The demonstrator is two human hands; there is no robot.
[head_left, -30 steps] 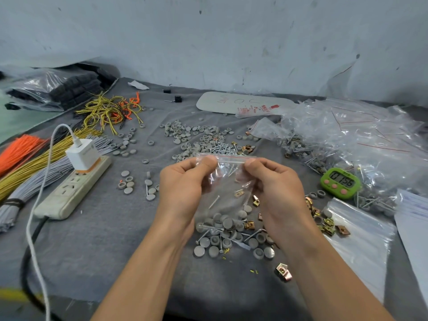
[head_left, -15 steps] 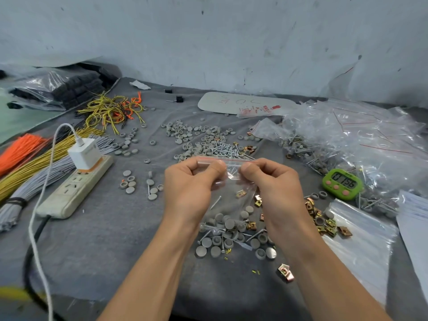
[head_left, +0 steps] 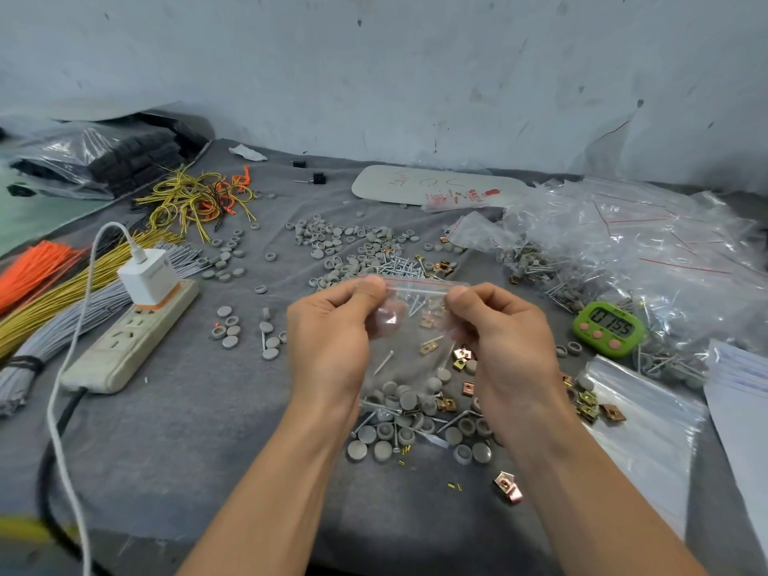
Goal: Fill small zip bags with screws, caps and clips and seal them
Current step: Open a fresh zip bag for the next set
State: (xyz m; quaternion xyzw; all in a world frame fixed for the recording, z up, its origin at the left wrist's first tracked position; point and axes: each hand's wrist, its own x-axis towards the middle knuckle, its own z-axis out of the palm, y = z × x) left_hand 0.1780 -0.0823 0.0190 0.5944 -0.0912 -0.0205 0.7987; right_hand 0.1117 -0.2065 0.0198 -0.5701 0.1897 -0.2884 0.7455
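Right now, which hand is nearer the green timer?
Right. The right hand pinches one corner of the zip bag, toward the green timer; the left hand pinches the far corner.

A clear plastic zip bag [head_left: 415, 326] has a thin red line along its top edge. The dark grey cloth tabletop [head_left: 187, 430] is speckled with matte grey round caps [head_left: 357, 449], silver screws [head_left: 399, 266] and copper-and-gold metal clips [head_left: 508, 486]. Also shown are a lime-green digital timer [head_left: 609, 329] with pink buttons and black digits, a white charger [head_left: 147, 276] with an orange base on a cream power strip [head_left: 124, 347], and bundles of orange wires [head_left: 33, 264], yellow wires [head_left: 62, 297] and grey wires [head_left: 41, 351].
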